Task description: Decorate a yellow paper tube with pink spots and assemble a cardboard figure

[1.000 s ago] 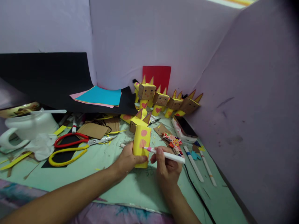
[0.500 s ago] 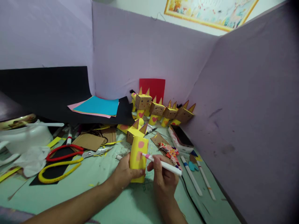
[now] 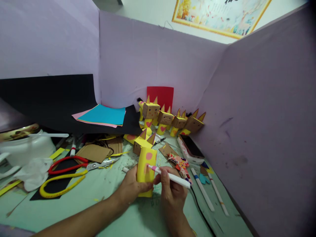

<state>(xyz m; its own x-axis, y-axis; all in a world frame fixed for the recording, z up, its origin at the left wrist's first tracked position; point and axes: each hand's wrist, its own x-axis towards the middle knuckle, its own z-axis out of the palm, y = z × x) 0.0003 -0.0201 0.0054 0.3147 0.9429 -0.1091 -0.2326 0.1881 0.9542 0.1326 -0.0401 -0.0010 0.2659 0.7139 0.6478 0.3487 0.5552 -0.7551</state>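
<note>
Marker (image 3: 170, 176) tip now lower on yellow figure (image 3: 146, 169)

Yellow paper block figure (image 3: 146, 168) with pink spots; white marker pen (image 3: 170, 176), pink tip; red-handled scissors (image 3: 66, 162); yellow-handled scissors (image 3: 59, 183); cyan paper sheet (image 3: 105, 115); red card (image 3: 160, 94); mint-green desk (image 3: 103, 194).

no text is legible; the wall poster (image 3: 217, 14) print is too blurred

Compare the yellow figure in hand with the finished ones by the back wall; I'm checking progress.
The held yellow figure lies tipped on the table, gripped by the left hand, marker at its body; the back-row figures stand upright, untouched. Its body bears pink blobs; theirs single hearts. All share yellow bodies and brown, pointed-eared heads.
</note>
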